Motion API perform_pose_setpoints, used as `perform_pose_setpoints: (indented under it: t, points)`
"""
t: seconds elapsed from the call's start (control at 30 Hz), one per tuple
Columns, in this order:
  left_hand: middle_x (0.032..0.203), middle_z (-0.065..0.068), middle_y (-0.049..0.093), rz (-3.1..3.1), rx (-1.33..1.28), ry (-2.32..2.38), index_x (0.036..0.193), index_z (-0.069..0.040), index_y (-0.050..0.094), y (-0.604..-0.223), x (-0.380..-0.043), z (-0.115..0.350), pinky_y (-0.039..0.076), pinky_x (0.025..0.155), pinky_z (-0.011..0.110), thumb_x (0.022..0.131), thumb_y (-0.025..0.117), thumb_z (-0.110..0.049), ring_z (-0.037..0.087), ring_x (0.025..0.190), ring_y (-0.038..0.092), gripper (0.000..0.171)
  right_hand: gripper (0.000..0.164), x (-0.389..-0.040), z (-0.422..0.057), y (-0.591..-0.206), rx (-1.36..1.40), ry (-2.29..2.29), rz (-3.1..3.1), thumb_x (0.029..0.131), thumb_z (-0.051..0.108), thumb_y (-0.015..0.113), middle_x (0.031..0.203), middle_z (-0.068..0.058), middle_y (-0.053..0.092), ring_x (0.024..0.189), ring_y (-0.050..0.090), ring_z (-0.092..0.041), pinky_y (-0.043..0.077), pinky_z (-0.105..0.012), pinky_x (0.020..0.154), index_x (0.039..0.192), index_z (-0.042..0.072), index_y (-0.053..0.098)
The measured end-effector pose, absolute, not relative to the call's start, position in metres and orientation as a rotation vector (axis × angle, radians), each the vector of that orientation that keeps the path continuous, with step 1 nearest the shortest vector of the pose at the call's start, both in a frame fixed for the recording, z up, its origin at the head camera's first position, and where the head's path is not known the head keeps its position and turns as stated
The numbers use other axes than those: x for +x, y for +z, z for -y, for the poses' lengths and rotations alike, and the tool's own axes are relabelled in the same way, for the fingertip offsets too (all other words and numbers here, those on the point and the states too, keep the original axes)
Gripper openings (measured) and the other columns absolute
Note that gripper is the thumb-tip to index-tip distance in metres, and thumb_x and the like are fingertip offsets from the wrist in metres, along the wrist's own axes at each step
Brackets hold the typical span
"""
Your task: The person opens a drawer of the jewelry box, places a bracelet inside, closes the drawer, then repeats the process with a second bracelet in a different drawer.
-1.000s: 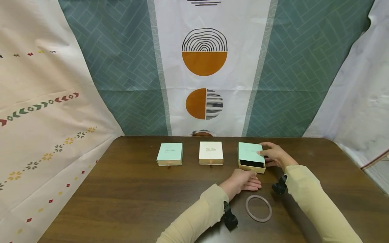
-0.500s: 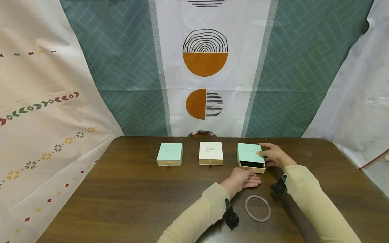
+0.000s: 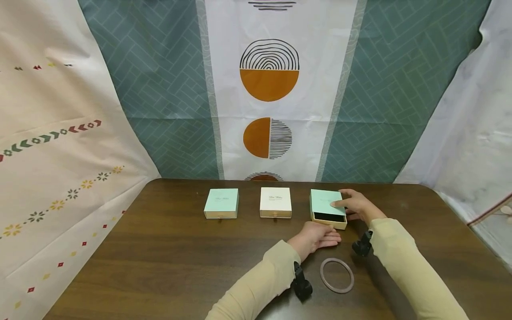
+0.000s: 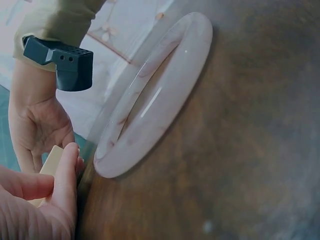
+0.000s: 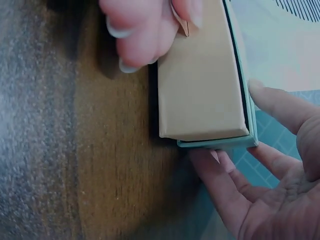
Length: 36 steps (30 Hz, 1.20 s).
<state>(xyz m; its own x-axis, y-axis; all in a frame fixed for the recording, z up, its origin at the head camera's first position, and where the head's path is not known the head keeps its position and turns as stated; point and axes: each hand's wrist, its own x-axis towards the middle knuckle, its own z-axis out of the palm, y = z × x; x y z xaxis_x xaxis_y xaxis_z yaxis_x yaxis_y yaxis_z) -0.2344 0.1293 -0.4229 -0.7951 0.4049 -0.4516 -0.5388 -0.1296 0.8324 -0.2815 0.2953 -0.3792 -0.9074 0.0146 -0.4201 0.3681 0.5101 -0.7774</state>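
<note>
Hands on mint box (image 3: 325, 201): left hand (image 3: 314, 236) pinching drawer tab (image 5: 186, 29), right hand (image 3: 359, 206) gripping box by edge.

Your head camera looks forward and down over the table (image 3: 160, 258), far enough back to take in your left hand (image 3: 314, 238), your right hand (image 3: 358, 205) and the hanging cloth (image 3: 176, 89). Your left wrist camera (image 3: 302, 288) sits close above the tabletop, its frame rolled sideways, and faces past the ring (image 4: 167, 100) toward your right wrist camera (image 3: 362, 244). The latter, also rolled, faces the front of the box (image 5: 200, 85) at close range. All three views share the box and both hands; the head and left wrist views share the ring.
</note>
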Motion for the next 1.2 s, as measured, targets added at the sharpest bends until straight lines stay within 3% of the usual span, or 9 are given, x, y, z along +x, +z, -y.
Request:
perform_pose_setpoints:
  t: [0.6,1.2]
  points:
    - [0.102,0.024,0.069,-1.584,-0.093,1.916,0.104,0.011,0.066,-0.4222,-0.2335,-0.1283,0.055,0.085,0.037,0.098,0.052,-0.009,0.032,0.1,0.067,0.026,0.084,-0.2834,-0.2898,-0.3754,0.359,-1.356,-2.375,0.093,0.016,0.062,0.151,-0.034,0.005,0.13,0.029,-0.054,0.041,-0.059,0.099,0.153,0.004,0.004]
    - [0.097,0.025,0.07,-1.637,-0.095,1.917,0.099,0.012,0.068,-0.4209,-0.2301,-0.1277,0.057,0.08,0.035,0.096,0.054,-0.007,0.03,0.095,0.069,0.024,0.083,-0.284,-0.287,-0.3719,0.366,-1.347,-2.369,0.092,0.015,0.063,0.151,-0.035,0.009,0.13,0.032,-0.053,0.043,-0.058,0.097,0.152,0.004,0.007]
